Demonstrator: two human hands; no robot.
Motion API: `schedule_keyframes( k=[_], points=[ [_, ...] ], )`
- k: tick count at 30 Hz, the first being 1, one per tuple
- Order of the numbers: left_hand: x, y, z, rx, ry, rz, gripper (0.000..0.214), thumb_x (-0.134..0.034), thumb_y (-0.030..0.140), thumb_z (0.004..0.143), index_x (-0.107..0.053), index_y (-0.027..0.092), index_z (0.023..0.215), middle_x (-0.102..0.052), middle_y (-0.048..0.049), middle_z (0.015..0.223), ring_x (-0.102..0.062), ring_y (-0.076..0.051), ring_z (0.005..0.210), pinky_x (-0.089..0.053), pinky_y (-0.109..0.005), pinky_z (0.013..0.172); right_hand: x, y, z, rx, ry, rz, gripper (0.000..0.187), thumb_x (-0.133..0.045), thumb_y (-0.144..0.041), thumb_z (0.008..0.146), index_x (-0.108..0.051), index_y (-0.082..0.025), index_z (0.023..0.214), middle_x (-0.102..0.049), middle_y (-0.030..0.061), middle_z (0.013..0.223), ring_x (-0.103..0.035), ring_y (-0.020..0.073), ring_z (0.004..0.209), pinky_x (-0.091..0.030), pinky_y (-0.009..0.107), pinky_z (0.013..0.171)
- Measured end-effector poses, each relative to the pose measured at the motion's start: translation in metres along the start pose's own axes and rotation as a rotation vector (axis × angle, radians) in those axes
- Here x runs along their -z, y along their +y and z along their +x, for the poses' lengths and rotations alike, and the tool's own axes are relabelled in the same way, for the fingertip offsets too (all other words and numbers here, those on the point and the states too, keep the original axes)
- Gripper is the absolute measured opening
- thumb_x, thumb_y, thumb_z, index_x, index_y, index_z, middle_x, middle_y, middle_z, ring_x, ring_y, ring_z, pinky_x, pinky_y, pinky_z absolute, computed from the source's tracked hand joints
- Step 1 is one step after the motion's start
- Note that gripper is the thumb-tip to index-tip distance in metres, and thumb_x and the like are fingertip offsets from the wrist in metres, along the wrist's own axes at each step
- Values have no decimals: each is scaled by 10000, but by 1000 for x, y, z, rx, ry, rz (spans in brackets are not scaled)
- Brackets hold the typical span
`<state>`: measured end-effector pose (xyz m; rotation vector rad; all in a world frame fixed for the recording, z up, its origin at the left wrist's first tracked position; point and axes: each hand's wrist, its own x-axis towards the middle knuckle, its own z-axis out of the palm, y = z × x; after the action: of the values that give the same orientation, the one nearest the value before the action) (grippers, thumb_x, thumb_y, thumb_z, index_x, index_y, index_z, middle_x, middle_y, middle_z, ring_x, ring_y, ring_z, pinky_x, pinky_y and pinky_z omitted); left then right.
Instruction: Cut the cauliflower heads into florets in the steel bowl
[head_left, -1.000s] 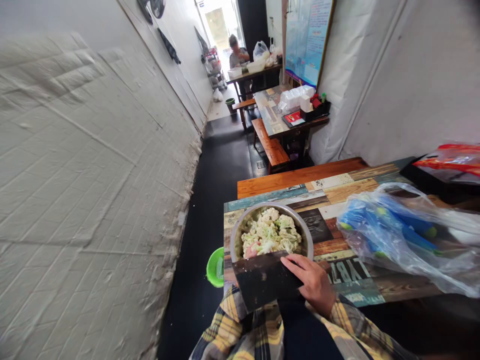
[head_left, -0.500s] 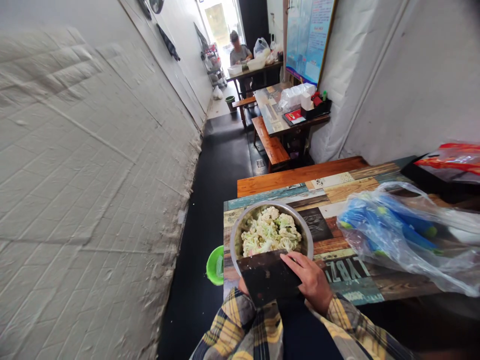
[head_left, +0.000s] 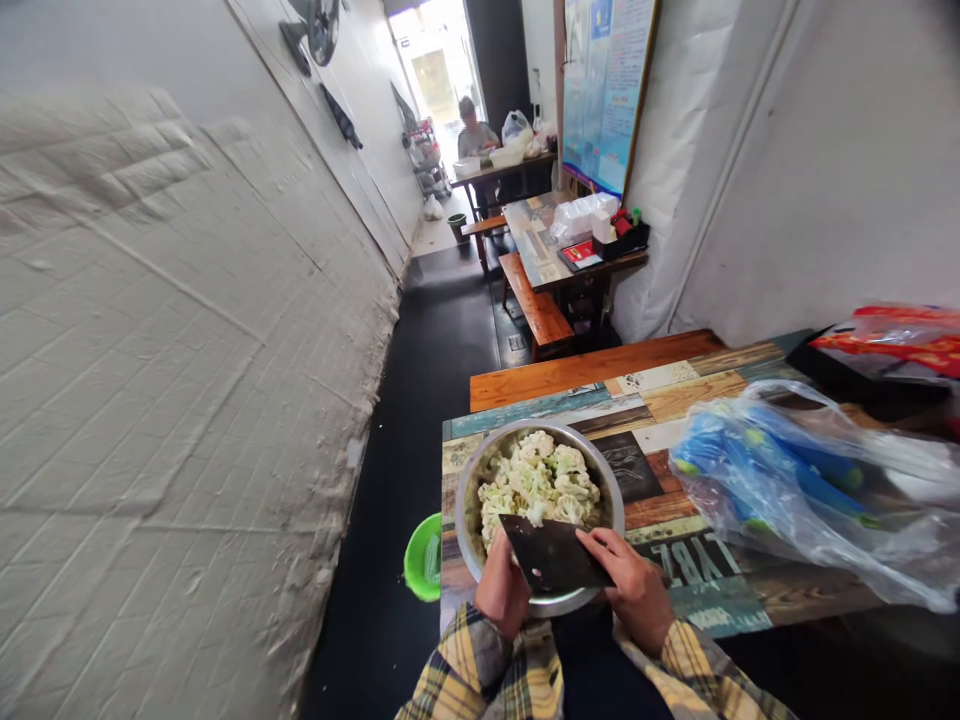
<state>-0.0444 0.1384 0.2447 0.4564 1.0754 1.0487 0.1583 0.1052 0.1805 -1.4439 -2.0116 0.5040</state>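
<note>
My right hand [head_left: 636, 588] grips a dark, broad-bladed cleaver [head_left: 551, 556] at its right end, with fingers laid along the blade. The blade is tilted over the near side of a round metal bowl [head_left: 616, 500]. Cut cauliflower florets [head_left: 534, 475] fill much of the bowl. At the blade's left edge is my left hand [head_left: 504, 590], its fingers curled and partly hidden behind the cleaver. What it holds, if anything, is hidden. A few pale bits stick to the blade.
The bowl stands on a wood-patterned table [head_left: 701, 570]. A clear plastic bag with blue contents [head_left: 780, 460] lies to the right. A green basin [head_left: 424, 560] sits low at the left, beside the table. Benches [head_left: 592, 375], another table and a seated person [head_left: 475, 135] are farther back.
My left hand has come up into view at the blade's left edge. The cleaver has shifted right and its blade angle has changed. The view has tilted slightly upward.
</note>
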Motion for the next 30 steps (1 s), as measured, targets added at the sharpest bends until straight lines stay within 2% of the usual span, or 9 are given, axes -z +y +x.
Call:
schedule_keyframes(
  k=[3,5,9,13,19,22,24,27,30],
  points=[
    [8,6,-1,50,49,-87,300,-670,437,739,-617,252,970,-649,-42,821,-630,-194,684,-484,-254,444,-2,7,-7,-96,14,21,540,-391,-583,911,-594,-258,1291,-655,86,1143,-674,227,993,-574,318,816],
    [13,12,-1,46,27,-112,355,-666,419,735,-583,251,1036,-649,-35,862,-613,-168,654,-466,-234,428,-3,9,-8,-173,13,65,459,-396,-506,932,-616,-272,1261,-658,71,1137,-676,209,990,-570,305,824],
    [23,18,5,46,-34,-155,596,-668,360,716,-456,278,1268,-666,-62,1055,-659,-218,814,-521,-265,504,-5,7,-2,-306,66,167,397,-410,-428,944,-688,-202,1115,-681,96,1087,-659,221,1028,-531,326,912],
    [37,26,15,6,-50,-131,620,-681,261,659,-506,242,1254,-643,-76,1177,-647,-267,976,-574,-353,701,-9,5,3,-358,98,232,416,-454,-491,913,-698,-166,1004,-700,131,1065,-651,272,1043,-515,389,934],
    [63,94,22,-301,68,-138,543,-664,342,701,-552,253,1225,-645,-63,1183,-632,-265,1025,-558,-355,765,-9,2,4,-451,146,279,525,-488,-615,840,-704,-150,955,-721,157,1032,-668,305,1006,-517,412,915],
    [70,115,30,-356,71,-169,536,-623,412,734,-534,258,1240,-635,-64,1207,-625,-281,1063,-555,-365,773,-8,-2,7,-520,179,363,547,-540,-665,771,-700,-157,893,-743,131,898,-694,290,873,-551,377,794],
    [73,108,42,-324,87,-57,526,-620,397,726,-544,231,1219,-638,-72,1200,-635,-278,1039,-552,-371,778,-9,-5,9,-617,179,452,537,-573,-683,730,-688,-164,809,-726,88,718,-686,254,699,-547,328,644],
    [81,73,69,-218,195,281,466,-637,323,686,-582,183,1128,-674,-75,1104,-642,-255,1002,-541,-343,778,-15,-5,9,-828,179,579,508,-615,-685,682,-626,-179,636,-627,29,502,-597,192,482,-466,274,471],
    [94,42,97,-271,255,631,399,-610,326,707,-602,180,1079,-688,-75,1057,-634,-253,1023,-519,-382,865,-22,0,6,-954,177,681,473,-651,-639,669,-571,-188,551,-573,3,451,-518,146,407,-410,253,424]
  ],
)
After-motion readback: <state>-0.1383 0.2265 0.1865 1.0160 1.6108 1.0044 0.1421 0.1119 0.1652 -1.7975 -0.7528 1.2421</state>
